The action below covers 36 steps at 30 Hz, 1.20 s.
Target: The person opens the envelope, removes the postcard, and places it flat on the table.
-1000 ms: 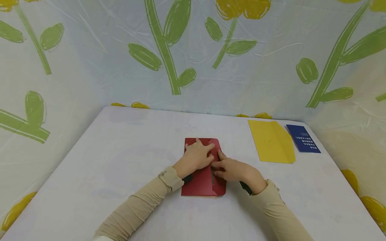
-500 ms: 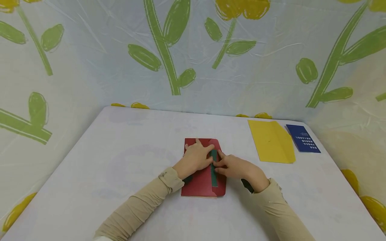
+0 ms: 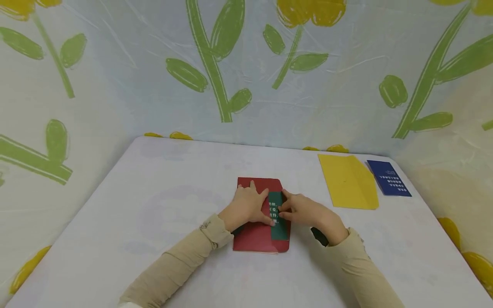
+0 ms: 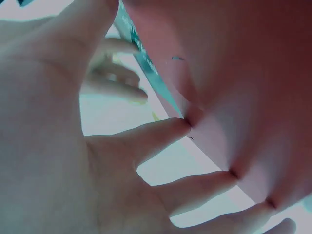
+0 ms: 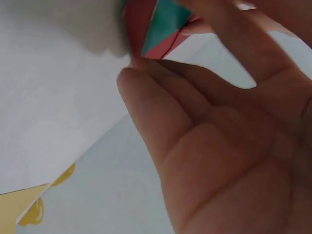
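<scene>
A red envelope [image 3: 252, 237] lies flat on the table at the middle of the head view. My left hand [image 3: 247, 204] rests spread on it, fingertips pressing the paper; in the left wrist view these fingertips [image 4: 183, 123] touch the red surface. A green card [image 3: 279, 231] with white characters sticks out of the envelope's right side, over its flap; how much lies inside is hidden. My right hand [image 3: 304, 209] pinches the card's right edge between thumb and fingers. The right wrist view shows the green card [image 5: 168, 22] beyond the right hand [image 5: 219, 131], the pinch partly hidden.
A yellow envelope [image 3: 344, 182] with its flap unfolded lies at the back right of the white table [image 3: 173, 192]. Beside it, near the right edge, is a dark blue card [image 3: 389, 177] with white print. Flower-patterned cloth [image 3: 269, 107] stands behind the table.
The green card has slid rightward out of the red envelope, and its white characters now show. My right hand has moved slightly right with it; my left thumb has spread lower.
</scene>
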### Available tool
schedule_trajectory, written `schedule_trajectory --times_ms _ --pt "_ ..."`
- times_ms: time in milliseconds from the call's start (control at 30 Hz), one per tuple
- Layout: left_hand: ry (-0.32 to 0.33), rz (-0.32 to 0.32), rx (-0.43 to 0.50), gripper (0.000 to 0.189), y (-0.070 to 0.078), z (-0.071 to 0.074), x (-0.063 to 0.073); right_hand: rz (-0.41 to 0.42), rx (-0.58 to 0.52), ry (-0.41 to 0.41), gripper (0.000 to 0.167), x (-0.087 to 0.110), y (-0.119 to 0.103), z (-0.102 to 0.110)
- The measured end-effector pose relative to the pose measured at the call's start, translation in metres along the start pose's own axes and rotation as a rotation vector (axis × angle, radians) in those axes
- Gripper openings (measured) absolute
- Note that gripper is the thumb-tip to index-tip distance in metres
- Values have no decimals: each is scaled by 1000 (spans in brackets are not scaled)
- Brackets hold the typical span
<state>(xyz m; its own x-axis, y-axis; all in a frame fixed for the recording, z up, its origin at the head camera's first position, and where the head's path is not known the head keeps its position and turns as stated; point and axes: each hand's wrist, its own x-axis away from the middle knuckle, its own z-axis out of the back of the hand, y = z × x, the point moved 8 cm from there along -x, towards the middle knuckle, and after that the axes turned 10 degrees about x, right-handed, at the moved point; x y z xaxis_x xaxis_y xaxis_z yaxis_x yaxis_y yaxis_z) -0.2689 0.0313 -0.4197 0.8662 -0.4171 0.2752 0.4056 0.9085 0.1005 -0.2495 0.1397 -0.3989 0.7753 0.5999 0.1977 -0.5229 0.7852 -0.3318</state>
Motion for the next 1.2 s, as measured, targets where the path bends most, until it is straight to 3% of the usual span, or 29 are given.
schedule_trajectory --times_ms 167,300,400,667,1200 --pt "-39 36 36 109 -5 -4 17 -70 46 0 48 3 -7 -2" --pt "-54 2 75 117 -10 -9 32 -92 66 -59 80 4 -15 -12" --pt "-83 -32 91 124 -12 -16 41 -79 73 -105 92 5 -19 -20" --pt "-119 -66 163 132 -13 -25 48 -103 6 -168 93 8 -10 -31" --pt "-136 -66 174 131 -12 -25 48 -100 -82 -134 96 11 -2 -32"
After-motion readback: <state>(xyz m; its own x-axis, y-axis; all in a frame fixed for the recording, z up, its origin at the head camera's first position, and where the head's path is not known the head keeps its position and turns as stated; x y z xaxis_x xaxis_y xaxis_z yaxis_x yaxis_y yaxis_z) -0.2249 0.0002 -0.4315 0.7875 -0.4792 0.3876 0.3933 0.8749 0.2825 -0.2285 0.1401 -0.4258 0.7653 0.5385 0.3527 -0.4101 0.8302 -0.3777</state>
